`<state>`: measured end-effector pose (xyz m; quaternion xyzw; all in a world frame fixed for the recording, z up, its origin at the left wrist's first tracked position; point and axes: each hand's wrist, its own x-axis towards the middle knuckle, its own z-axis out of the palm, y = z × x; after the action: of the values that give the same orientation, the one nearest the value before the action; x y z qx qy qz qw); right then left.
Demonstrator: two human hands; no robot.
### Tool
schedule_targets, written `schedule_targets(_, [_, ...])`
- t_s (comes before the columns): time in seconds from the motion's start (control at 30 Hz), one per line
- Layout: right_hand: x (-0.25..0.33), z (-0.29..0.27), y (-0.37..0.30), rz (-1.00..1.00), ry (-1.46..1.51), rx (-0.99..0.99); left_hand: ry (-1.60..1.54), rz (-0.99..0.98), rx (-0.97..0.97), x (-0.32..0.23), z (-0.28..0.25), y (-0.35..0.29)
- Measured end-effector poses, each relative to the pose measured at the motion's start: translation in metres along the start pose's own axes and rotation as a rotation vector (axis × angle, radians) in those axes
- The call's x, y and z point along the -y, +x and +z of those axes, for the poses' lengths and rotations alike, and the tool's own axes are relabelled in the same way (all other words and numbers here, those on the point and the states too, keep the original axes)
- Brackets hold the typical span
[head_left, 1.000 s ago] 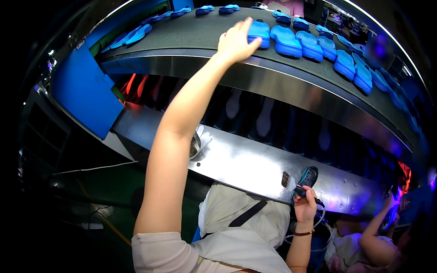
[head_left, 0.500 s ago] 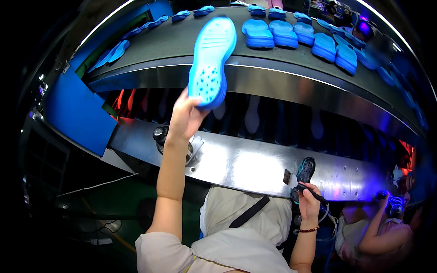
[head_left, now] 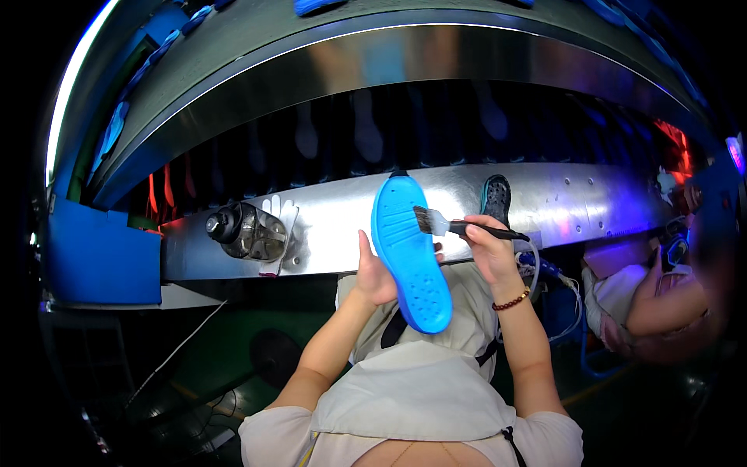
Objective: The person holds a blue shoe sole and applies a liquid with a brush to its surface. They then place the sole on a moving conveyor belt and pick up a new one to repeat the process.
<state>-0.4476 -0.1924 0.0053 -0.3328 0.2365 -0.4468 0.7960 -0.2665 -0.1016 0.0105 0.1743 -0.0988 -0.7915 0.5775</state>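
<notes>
A blue shoe sole (head_left: 405, 233), with grooves at its far end and small holes at its near end, lies tilted over my lap. My left hand (head_left: 377, 274) holds it from beneath, thumb standing up along its left edge and fingertips showing past its right edge. In my right hand (head_left: 492, 247) is a brush (head_left: 459, 227) with a black handle and a thin pale hose or cord at the back. Its dark bristles are over the sole's grooved part; whether they touch it I cannot tell.
On the metal ledge (head_left: 334, 226) stand a clear bottle (head_left: 253, 233) with a black cap, a white glove (head_left: 284, 214) and a dark clog-like shoe (head_left: 496, 198). Soles hang in the dark slot behind. A conveyor belt (head_left: 233, 39) runs beyond. Another person's arm (head_left: 661, 311) is at right.
My left hand has brought the blue sole down from over the conveyor to my lap. The brush has moved left and up, over the sole. The view has tilted downward.
</notes>
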Motion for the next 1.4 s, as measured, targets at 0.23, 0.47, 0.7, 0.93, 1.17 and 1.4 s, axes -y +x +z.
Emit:
schedule_targets(0.23, [0.018, 0.01, 0.018, -0.053, -0.095, -0.111, 0.017, -0.014, 0.055, 0.019, 0.016, 0.022])
schedule_targets(0.47, [0.016, 0.052, 0.011, -0.52, -0.95, 0.089, 0.224, 0.233, -0.237, 0.025, 0.01, 0.039])
schedule_targets(0.7, [0.033, 0.047, -0.042, -0.296, -1.198, 0.474, 0.257, 0.213, -0.172, -0.02, 0.003, 0.028])
schedule_targets(0.93, [0.072, 0.045, -0.01, -0.253, -0.733, 0.134, 0.154, 0.0, -0.107, 0.007, 0.05, 0.038])
schedule_targets(1.17, [0.067, 0.053, -0.017, -0.11, -0.511, 0.437, 0.108, 0.123, -0.198, -0.002, 0.037, 0.042])
schedule_targets(1.4, [0.062, 0.049, -0.02, -0.246, -0.678, 0.445, 0.127, 0.22, -0.185, 0.004, 0.054, 0.048])
